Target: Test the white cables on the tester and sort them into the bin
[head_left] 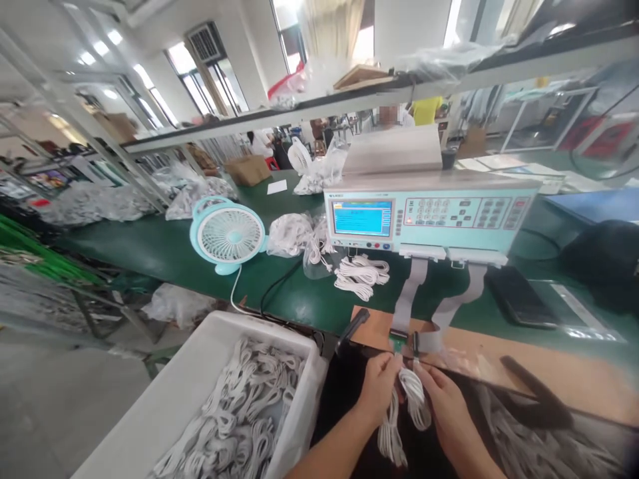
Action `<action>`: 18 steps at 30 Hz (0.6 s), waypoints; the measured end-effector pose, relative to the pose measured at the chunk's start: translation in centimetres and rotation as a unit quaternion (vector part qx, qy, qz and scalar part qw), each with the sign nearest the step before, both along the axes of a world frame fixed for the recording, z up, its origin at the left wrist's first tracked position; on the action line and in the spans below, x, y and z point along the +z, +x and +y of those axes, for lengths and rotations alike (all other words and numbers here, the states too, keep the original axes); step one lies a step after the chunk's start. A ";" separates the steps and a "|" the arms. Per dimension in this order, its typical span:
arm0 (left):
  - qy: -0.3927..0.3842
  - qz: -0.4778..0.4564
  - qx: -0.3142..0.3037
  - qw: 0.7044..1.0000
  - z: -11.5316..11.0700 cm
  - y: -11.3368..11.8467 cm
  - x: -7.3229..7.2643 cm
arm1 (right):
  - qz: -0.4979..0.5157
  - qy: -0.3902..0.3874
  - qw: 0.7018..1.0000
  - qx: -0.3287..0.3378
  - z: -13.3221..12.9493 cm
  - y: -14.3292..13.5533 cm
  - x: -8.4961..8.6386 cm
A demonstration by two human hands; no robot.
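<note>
At the table's front edge, my left hand (pixel 377 388) is closed in a pinch on the end of a white cable. That end meets a small green connector board (pixel 398 345) on one grey ribbon cable (pixel 410 293). My right hand (pixel 446 401) also pinches the cable, close to a dark connector (pixel 416 346) on the other ribbon cable (pixel 462 293). Between my hands hangs the looped white cable bundle (pixel 415 399), with more white strands (pixel 392 439) below. Whether the plugs are fully seated is hidden by my fingers. Both ribbons run up to a cable tester (pixel 434 219) with a lit blue screen.
A white bin (pixel 214 319) of bundled cables stands at lower left. On the green table (pixel 299 303) are a light-blue fan (pixel 232 236), loose white cables (pixel 359 276), bagged cables (pixel 289 233) and a dark phone (pixel 522 296). A shelf (pixel 239 123) crosses above; people sit beyond.
</note>
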State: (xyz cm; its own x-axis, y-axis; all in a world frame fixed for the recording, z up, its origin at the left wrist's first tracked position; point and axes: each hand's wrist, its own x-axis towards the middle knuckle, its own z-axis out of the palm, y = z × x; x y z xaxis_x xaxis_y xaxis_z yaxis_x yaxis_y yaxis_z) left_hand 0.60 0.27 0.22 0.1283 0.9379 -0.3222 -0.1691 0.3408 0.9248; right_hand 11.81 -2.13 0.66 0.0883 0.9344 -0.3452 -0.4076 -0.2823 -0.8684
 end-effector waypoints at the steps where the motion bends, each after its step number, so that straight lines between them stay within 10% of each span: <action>1: 0.001 -0.001 0.003 1.000 0.0 0.1 0.0 | 0.006 0.000 1.000 -0.002 0.0 0.0 -0.1; 18: 0.015 0.043 0.040 0.998 -0.7 0.0 0.0 | -0.061 0.019 0.997 -0.045 -0.5 -1.3 0.6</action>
